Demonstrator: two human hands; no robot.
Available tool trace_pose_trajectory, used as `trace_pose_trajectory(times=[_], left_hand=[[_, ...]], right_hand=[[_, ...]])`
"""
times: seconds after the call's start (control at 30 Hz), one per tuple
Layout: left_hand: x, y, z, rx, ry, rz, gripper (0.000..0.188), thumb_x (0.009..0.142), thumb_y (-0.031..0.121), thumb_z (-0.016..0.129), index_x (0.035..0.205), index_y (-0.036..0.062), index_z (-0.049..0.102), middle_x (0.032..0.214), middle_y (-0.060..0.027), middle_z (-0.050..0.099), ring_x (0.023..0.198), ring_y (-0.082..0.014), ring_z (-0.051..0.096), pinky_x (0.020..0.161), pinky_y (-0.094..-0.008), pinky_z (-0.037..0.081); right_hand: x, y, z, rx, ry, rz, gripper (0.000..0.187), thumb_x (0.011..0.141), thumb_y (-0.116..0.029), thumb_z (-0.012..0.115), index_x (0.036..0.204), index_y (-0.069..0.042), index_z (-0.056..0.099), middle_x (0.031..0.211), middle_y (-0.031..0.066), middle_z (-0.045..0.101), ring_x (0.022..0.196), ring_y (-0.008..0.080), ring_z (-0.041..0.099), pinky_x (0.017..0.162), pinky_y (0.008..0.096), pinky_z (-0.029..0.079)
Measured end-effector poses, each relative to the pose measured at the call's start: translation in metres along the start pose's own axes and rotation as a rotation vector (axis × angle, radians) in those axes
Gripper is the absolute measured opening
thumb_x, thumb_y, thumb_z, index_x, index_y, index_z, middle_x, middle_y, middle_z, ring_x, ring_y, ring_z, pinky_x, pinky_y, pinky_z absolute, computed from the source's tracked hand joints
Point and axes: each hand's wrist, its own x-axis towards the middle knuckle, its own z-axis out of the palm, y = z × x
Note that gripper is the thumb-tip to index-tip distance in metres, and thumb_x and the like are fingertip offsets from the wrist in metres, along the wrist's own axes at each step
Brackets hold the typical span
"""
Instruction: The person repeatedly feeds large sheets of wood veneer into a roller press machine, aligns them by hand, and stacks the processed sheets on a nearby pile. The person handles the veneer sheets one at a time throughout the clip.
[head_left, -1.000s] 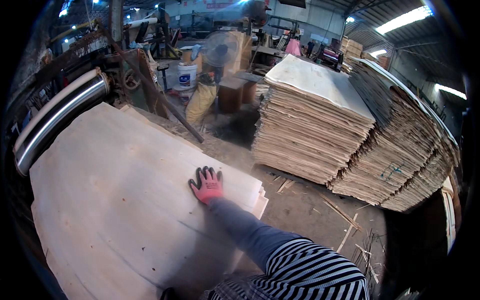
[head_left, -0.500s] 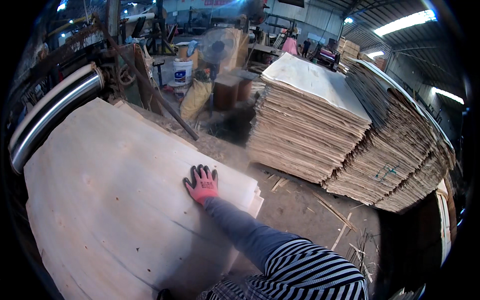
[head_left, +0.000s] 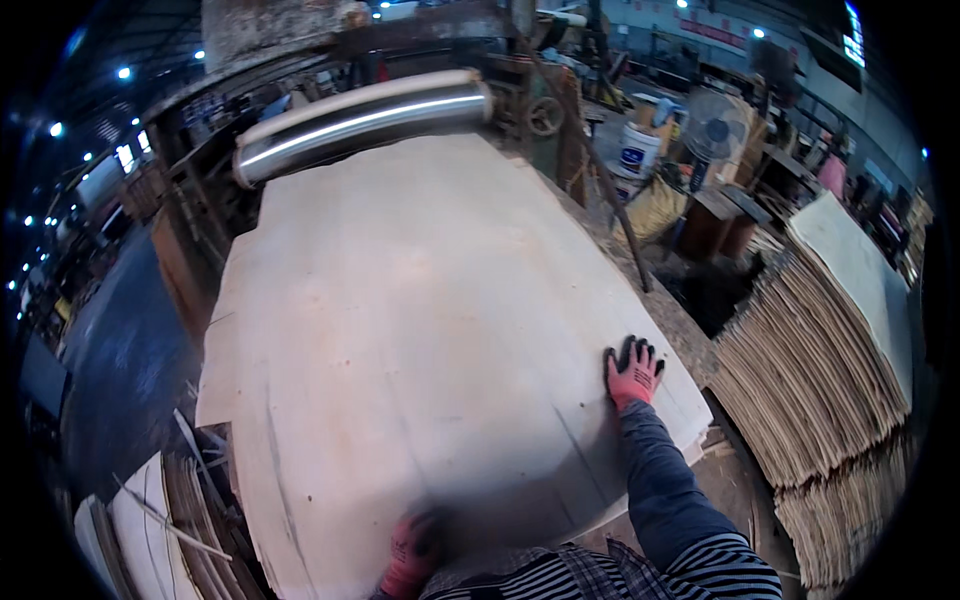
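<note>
A large pale wood veneer sheet (head_left: 430, 290) lies in front of me, its far edge reaching the shiny metal roller (head_left: 370, 128). My right hand (head_left: 633, 378), in a pink glove with black fingertips, rests flat near the sheet's right edge with its fingers spread. My left hand (head_left: 408, 553), in the same kind of glove, is low over the near part of the sheet. Its fingers are dark and smeared by motion, so their shape does not show. Small knots and grey streaks mark the sheet.
Tall stacks of veneer (head_left: 815, 360) stand at the right. At the lower left lean several loose sheets and strips (head_left: 150, 520). Beyond the sheet's right side are a slanting metal bar (head_left: 622, 215), a white bucket (head_left: 638, 152), a yellowish sack (head_left: 655, 210) and a fan (head_left: 712, 130).
The view has swung left, bringing the whole roller in. My left hand has come into sight at the lower edge. The right hand stays flat by the sheet's right edge.
</note>
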Motion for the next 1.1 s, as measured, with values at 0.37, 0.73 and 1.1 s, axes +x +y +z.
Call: trace_pose_trajectory(times=[0.37,0.73,1.1], left_hand=[[0.005,0.018,-0.006,-0.026,0.029,-0.007,0.036,0.065,0.004,0.053,0.101,0.0074,0.06,0.101,-0.0131,0.058,0.092,-0.0322,0.055,0.079,-0.0381,0.045],[0.004,0.015,-0.006,-0.025,0.031,0.01,0.038,0.064,0.001,0.053,0.101,0.0067,0.059,0.102,-0.0131,0.058,0.094,-0.0313,0.054,0.081,-0.0371,0.044],[0.006,0.018,-0.007,-0.035,0.061,0.035,0.036,0.065,0.0,0.05,0.1,0.0049,0.059,0.099,-0.0148,0.058,0.088,-0.0335,0.055,0.077,-0.0377,0.045]], right_hand=[[0.002,0.0,0.001,-0.024,-0.019,-0.007,0.063,0.079,-0.051,0.044,0.129,-0.012,0.038,0.136,0.0102,0.03,0.128,0.0252,0.022,0.105,0.0438,0.008],[-0.001,-0.004,-0.005,-0.007,-0.06,-0.004,0.062,0.079,-0.051,0.044,0.128,-0.013,0.038,0.135,0.0104,0.032,0.127,0.0249,0.024,0.104,0.0442,0.01],[0.001,0.005,0.01,-0.067,0.06,-0.063,0.063,0.081,-0.048,0.042,0.133,-0.015,0.031,0.135,0.0111,0.032,0.128,0.0254,0.023,0.105,0.0445,0.008]])
